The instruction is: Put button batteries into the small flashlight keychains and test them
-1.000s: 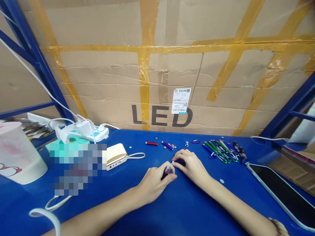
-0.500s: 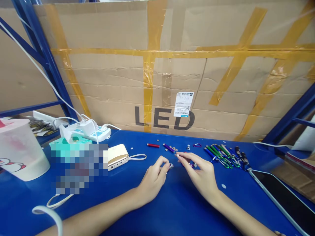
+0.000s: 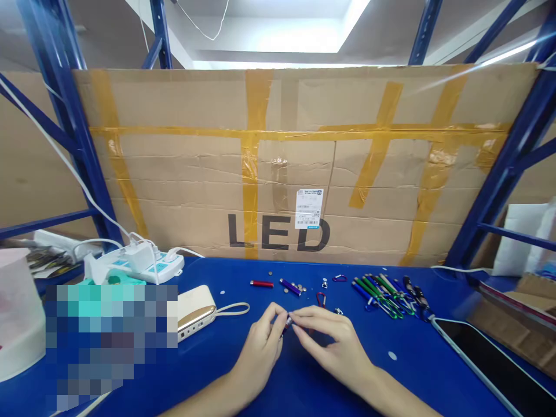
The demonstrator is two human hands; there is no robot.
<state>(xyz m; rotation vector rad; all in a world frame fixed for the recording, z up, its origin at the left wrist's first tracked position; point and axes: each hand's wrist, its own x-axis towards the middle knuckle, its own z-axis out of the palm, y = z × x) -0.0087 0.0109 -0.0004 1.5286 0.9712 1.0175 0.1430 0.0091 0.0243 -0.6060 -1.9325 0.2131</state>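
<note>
Around the small flashlight held between the left hand and right hand, passage was offered over the blue table to its right and nearer the viewer; beyond it, the way was obstructed by a red carabiner and a purple flashlight, with clipped pens further right and a power bank to its left

Left hand and right hand meet at a small flashlight on the workbench. From there: power bank at 9 o'clock, plastic cup farther out at 9, power strip at 10, behind the power bank. Second flashlight at 11, third flashlight at 12, carabiner pens at 2, phone at 3. Cardboard panel stands behind the bench at 12.
</note>
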